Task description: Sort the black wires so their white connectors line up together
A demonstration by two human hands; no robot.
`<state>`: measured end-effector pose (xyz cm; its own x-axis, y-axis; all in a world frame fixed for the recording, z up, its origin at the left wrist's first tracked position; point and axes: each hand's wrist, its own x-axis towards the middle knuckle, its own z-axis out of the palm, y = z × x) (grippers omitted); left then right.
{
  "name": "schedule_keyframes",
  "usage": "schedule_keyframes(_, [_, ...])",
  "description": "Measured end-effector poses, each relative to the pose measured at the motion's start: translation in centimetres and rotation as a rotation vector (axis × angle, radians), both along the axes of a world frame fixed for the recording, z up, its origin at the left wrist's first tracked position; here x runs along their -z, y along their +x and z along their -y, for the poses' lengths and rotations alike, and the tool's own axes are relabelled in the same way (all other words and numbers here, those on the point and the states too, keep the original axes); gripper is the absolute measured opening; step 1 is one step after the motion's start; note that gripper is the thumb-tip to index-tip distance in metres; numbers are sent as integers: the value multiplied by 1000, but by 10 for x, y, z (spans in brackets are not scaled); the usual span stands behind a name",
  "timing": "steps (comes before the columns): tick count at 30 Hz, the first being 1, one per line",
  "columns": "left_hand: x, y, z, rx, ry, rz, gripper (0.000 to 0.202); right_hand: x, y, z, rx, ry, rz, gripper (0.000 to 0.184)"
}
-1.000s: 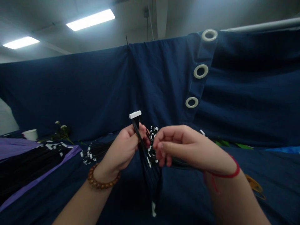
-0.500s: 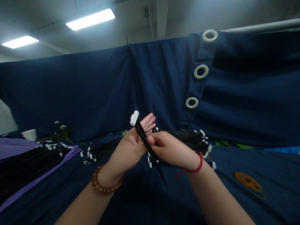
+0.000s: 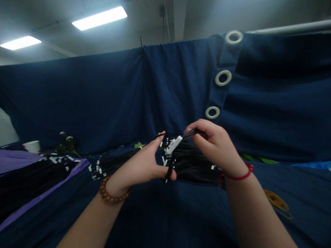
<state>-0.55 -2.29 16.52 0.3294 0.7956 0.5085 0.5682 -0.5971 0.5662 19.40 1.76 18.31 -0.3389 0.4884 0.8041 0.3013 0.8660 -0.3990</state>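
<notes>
My right hand (image 3: 213,143) is closed in a pinch on a black wire cable (image 3: 191,133). A white connector (image 3: 174,144) at the cable's end points down and left, into the gap of my left hand. My left hand (image 3: 144,158) is open, its thumb and fingers spread wide apart. Something thin and black crosses its thumb, and a dark strand shows at its fingertips; I cannot tell whether they are one piece. Behind both hands lies a bundle of black cables (image 3: 196,168) with white connectors, partly covered by my right hand.
Another cable bundle (image 3: 97,170) lies left of centre, and a larger one sits on purple wrapping (image 3: 38,203). A white cup (image 3: 32,147) and white flowers (image 3: 69,139) stand at the back left. Yellow-brown bands (image 3: 278,201) lie right. A dark blue curtain (image 3: 103,100) rises behind.
My hands have moved apart from being together. The right hand has gone up and right with the cable, whose connector now points down-left. The left hand's thumb has swung away from its fingers.
</notes>
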Motion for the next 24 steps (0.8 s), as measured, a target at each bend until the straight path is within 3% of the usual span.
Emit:
schedule_keyframes(2, [-1, 2, 2, -50, -15, -45, 78, 1, 2, -5, 7, 10, 50, 15])
schedule_keyframes(6, [-1, 8, 8, -166, 6, -203, 34, 11, -8, -16, -121, -80, 229, 20])
schedule_keyframes(11, [-2, 9, 13, -244, 111, -56, 36, 32, -32, -31, -285, -217, 295, 19])
schedule_keyframes(13, [-3, 8, 12, -158, 5, 23, 33, 39, -38, -36, -356, -263, 271, 21])
schedule_keyframes(16, [-4, 7, 7, 89, -224, 200, 29, 43, -40, -38, -476, -326, 215, 28])
schedule_keyframes(19, [-4, 8, 6, 298, -339, 334, 25, 42, -39, -36, -594, -384, 169, 27])
schedule_keyframes(24, [-2, 10, 10, 389, -523, 471, 23, 40, -38, -35, -633, -418, 86, 22])
